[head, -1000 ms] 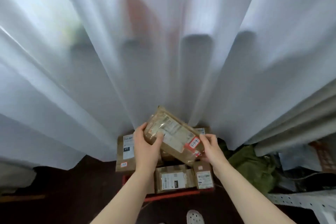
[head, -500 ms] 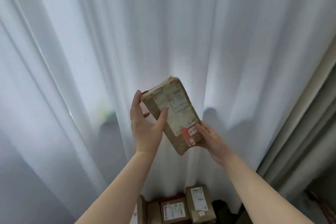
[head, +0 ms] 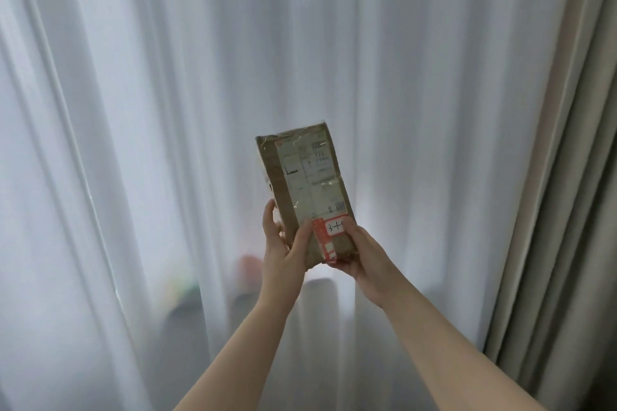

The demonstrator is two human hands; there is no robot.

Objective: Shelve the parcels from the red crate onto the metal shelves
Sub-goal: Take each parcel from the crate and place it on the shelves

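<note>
A flat brown cardboard parcel (head: 302, 180), taped over, with a white shipping label and a red-and-white sticker near its lower end, stands upright in front of me at about chest height. My left hand (head: 283, 243) grips its lower left edge, thumb across the front. My right hand (head: 362, 252) holds the lower right corner, thumb on the sticker. The red crate and the metal shelves are out of view.
A sheer white curtain (head: 167, 143) fills the view behind the parcel. A thicker beige curtain (head: 567, 177) hangs along the right edge. Blurred coloured shapes (head: 248, 265) show faintly through the sheer fabric below the parcel.
Both hands have lifted the parcel from above the crate and turned it upright. My view has tilted upward, so the crate with its other parcels has dropped out of sight.
</note>
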